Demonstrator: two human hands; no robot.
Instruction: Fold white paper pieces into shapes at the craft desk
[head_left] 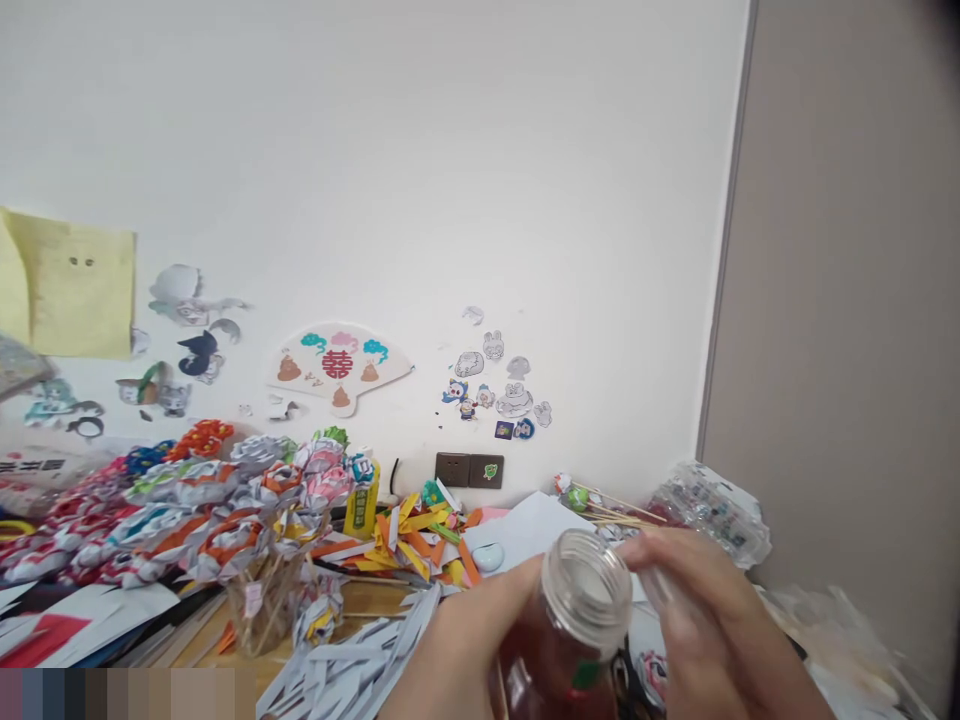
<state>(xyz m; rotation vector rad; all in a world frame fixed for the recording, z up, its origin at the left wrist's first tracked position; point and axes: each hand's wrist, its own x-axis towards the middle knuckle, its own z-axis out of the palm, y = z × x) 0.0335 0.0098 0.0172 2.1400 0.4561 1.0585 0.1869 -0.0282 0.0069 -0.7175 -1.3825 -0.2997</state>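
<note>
Left hand is clamped on the bottle, uncapped and dark red below its neck; right hand curls at the right of the bottle's mouth, and whether it holds anything I cannot tell. On the table, well left of the bottle, are paper flowers, then a cup with sticks, then white strips nearer the bottle. Behind it lies a sheet; behind it to the right, a plastic packet.
</note>
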